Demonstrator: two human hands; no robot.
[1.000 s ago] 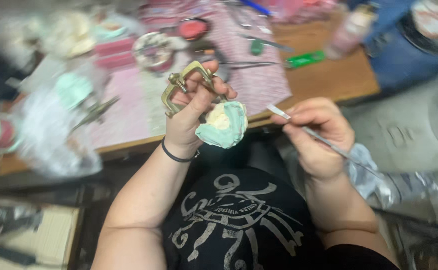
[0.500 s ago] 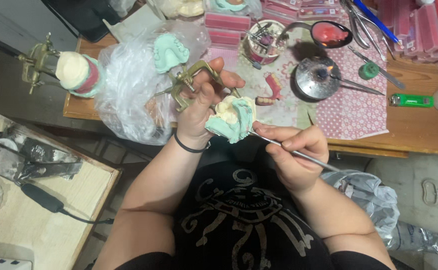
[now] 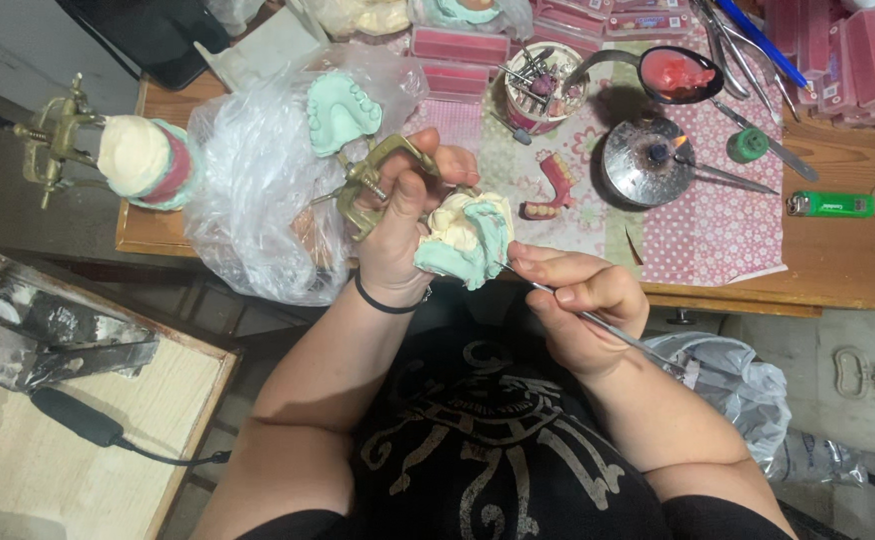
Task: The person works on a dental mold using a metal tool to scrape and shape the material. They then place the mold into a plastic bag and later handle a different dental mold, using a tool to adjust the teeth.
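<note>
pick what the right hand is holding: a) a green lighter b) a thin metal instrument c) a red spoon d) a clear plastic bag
b: the right hand pinches a thin metal instrument with its tip at the dental cast held by the left hand, while the green lighter lies apart on the table.

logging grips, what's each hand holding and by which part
Left hand grips the brass articulator with the dental cast by its frame; right hand pinches a thin metal tool mid-shaft.
</note>
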